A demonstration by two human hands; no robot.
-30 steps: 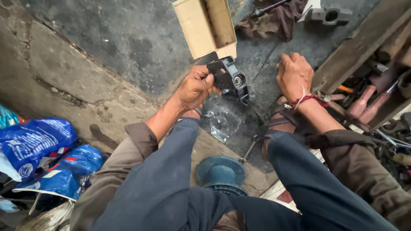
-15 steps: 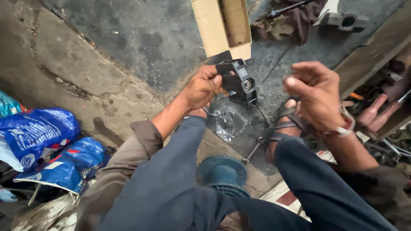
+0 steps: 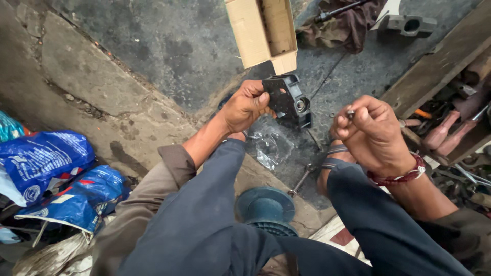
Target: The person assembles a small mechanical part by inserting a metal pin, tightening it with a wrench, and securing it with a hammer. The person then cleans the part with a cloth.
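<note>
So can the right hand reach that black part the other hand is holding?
Probably yes. The right hand is raised beside the black part with only open air between them, though its fingertips already pinch a small metal piece.

Open cardboard box (image 3: 263, 31) at the concrete floor's (image 3: 153, 56) top edge; blue plastic bags (image 3: 48, 179) at left edge; clear plastic wrap (image 3: 271, 148), spanner (image 3: 302, 180), blue round disc (image 3: 266, 207) mid-floor.
</note>
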